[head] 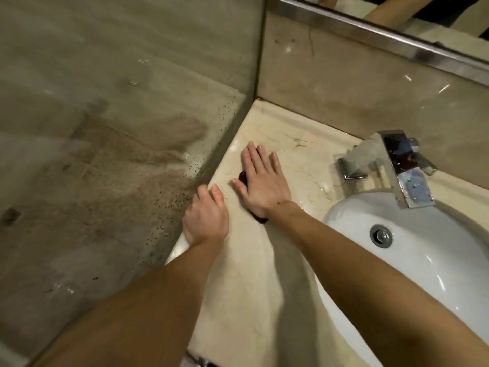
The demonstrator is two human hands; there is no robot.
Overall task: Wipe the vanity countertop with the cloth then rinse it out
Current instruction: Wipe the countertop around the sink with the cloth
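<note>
My right hand [260,181] lies flat, fingers straight, pressing a dark red cloth [242,176] onto the cream marble countertop [248,274]. Only small bits of the cloth show, beside the thumb and under the wrist. My left hand [207,215] rests at the counter's left edge with fingers loosely curled, holding nothing that I can see. The white sink basin [423,260] lies to the right of both hands.
A chrome faucet [397,165] stands behind the basin, its drain [381,235] visible below. A speckled glass partition [119,154] runs along the counter's left edge. A marble backsplash [357,83] and mirror frame [383,35] close off the back.
</note>
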